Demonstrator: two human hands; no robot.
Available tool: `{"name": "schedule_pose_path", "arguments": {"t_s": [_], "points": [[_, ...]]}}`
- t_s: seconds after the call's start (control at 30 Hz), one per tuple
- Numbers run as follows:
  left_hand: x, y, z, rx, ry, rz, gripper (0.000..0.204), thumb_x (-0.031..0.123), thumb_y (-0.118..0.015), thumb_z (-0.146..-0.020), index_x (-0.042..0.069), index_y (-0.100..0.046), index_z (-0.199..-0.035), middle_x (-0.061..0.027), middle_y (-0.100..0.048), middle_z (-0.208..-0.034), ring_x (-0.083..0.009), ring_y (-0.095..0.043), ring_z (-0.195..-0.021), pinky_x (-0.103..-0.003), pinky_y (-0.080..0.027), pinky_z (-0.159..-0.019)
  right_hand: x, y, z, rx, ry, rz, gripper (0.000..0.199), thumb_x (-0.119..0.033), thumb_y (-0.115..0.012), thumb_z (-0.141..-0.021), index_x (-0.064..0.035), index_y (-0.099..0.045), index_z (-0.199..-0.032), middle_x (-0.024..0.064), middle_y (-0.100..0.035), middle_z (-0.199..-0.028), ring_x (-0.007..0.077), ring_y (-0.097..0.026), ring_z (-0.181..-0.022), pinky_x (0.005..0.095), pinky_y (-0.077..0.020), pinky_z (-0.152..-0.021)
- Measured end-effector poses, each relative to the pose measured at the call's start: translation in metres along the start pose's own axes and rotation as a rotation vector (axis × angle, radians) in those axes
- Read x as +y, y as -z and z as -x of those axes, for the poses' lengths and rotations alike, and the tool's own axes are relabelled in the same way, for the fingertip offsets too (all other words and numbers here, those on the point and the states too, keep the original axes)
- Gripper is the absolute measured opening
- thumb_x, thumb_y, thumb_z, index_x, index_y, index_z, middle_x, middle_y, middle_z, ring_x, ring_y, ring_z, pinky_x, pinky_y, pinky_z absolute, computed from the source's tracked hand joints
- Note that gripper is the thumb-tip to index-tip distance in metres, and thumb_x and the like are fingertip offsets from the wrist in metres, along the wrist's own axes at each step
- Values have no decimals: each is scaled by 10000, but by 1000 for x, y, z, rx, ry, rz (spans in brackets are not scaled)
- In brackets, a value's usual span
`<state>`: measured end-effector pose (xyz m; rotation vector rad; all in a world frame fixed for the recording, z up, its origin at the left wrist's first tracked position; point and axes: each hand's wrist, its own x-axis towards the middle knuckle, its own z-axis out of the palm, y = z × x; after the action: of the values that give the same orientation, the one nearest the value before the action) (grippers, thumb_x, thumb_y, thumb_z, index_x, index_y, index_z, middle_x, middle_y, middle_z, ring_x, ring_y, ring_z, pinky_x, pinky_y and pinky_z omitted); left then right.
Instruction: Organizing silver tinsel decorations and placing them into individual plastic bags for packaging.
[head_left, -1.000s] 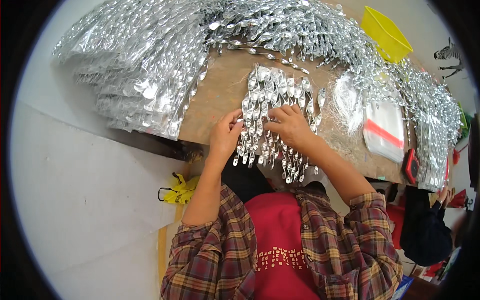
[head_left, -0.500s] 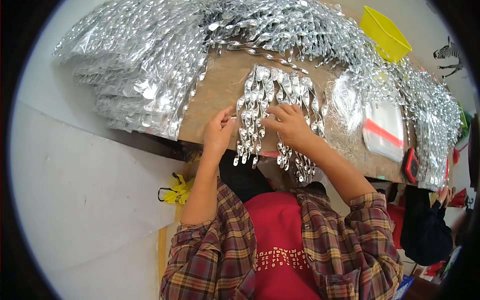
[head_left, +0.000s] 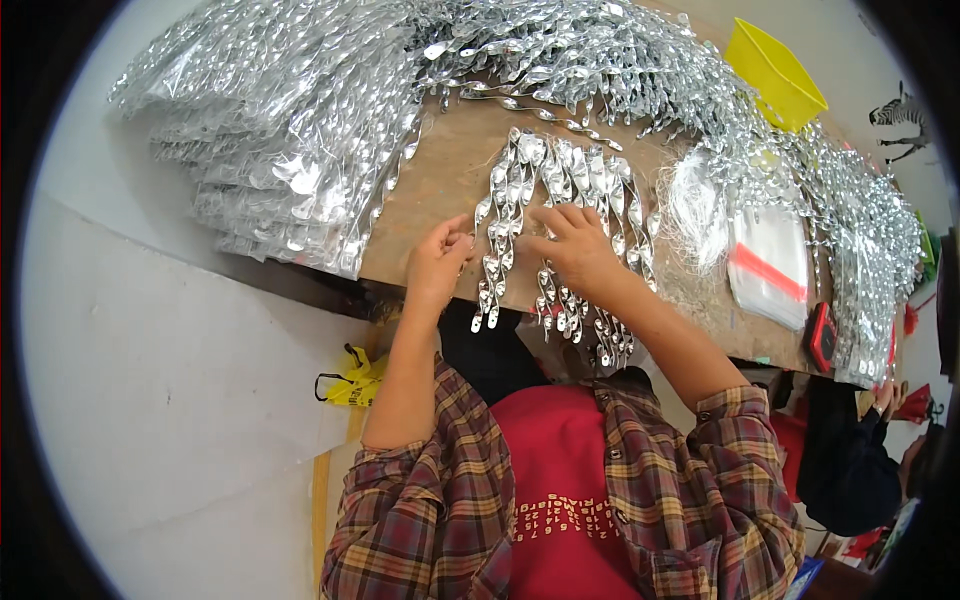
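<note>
The person's bare right hand point(head_left: 577, 252) hides the middles of some twisted, shiny silver strips point(head_left: 580, 180); whether the bare left hand point(head_left: 438, 265) pinches one is too small to tell. The lower edge cuts off the maroon-and-yellow plaid shirt point(head_left: 415, 520).

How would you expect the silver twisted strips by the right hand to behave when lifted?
The silver strips would probably dangle loosely, as their lower ends overhang the table. They look thin, so likely light; crowded together, they might tangle.
</note>
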<state>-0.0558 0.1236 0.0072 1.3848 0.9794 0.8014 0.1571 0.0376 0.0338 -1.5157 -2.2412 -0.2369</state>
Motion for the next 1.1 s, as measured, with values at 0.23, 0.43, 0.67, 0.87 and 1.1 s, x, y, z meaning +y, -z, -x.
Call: {"name": "schedule_pose_path", "arguments": {"t_s": [0.23, 0.43, 0.67, 0.87, 1.1], "points": [[6, 7, -3, -54, 110, 166, 387, 113, -572, -873, -16, -500, -1230, -62, -623, -928, -92, -586, -787, -202, -469, -686, -12, -12, -12, 6, 82, -40, 432, -44, -549, -724, -241, -613, -1103, 79, -502, -1221, 264, -470, -1103, 384, -350, -844], [2, 14, -5, -67, 111, 205, 371, 106, -567, -875, -22, -502, -1217, -67, -629, -917, -92, -591, -776, -200, -475, -686, -14, -15, -13, -45, 72, 15, 438, -71, -581, -720, -246, -604, -1121, 82, -492, -1232, 252, -466, -1109, 383, -345, -838], [8, 12, -3, -44, 130, 238, 376, 84, -568, -866, -39, -492, -1213, -83, -628, -901, -98, -595, -758, -195, -480, -668, -15, -11, -13, -33, 86, 33, 321, -84, -566, -733, -197, -599, -1032, 71, -502, -1156, 234, -470, -1034, 377, -345, -806], [8, 13, -3, -45, 143, 249, 374, 81, -569, -862, -40, -494, -1208, -78, -627, -883, -93, -592, -741, -187, -476, -654, -14, -10, -9, 0, 84, 16, 304, -77, -562, -731, -196, -593, -1009, 62, -513, -1142, 233, -474, -1043, 376, -346, -811], [12, 4, -4, -45, 121, 192, 365, 95, -572, -864, -30, -511, -1202, -61, -628, -864, -78, -578, -721, -190, -467, -651, -6, 5, -1, -17, 41, 31, 393, -43, -582, -702, -208, -601, -1058, 45, -516, -1197, 238, -477, -1081, 382, -350, -832]]}}
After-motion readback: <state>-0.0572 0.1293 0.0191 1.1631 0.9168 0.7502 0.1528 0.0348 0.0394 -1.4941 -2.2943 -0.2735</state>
